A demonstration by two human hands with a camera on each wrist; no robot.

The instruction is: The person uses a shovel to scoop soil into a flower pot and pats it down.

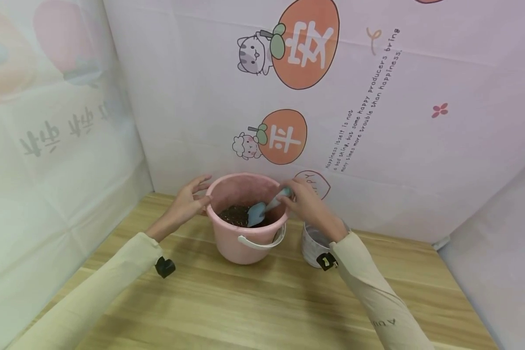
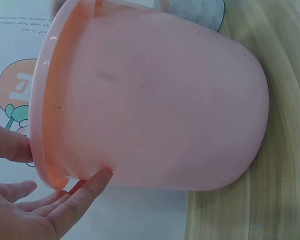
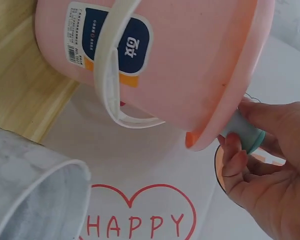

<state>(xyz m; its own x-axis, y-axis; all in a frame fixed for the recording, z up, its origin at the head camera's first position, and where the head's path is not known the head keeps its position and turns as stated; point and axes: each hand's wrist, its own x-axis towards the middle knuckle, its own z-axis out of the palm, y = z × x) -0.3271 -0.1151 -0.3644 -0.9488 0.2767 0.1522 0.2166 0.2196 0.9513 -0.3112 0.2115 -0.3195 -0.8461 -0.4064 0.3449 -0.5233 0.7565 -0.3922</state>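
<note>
A pink bucket (image 1: 232, 243) stands upright on the wooden table, with dark soil (image 1: 232, 214) inside. My right hand (image 1: 306, 204) grips the handle of a small light-blue trowel (image 1: 257, 214), whose blade rests at the soil inside the bucket. In the right wrist view, the fingers of this hand curl around the handle end beside the rim. At the bucket's left side, my left hand (image 1: 188, 204) touches the rim with its thumb. Its fairly straight fingers (image 2: 85, 200) lie against the outer wall below the rim in the left wrist view.
A grey-white marbled pot (image 3: 35, 185) stands right of the bucket, under my right wrist. The bucket's white carrying handle (image 1: 258, 245) hangs down in front. A printed cloth wall (image 1: 192, 97) rises close behind, and the wooden table (image 1: 245, 311) extends toward me.
</note>
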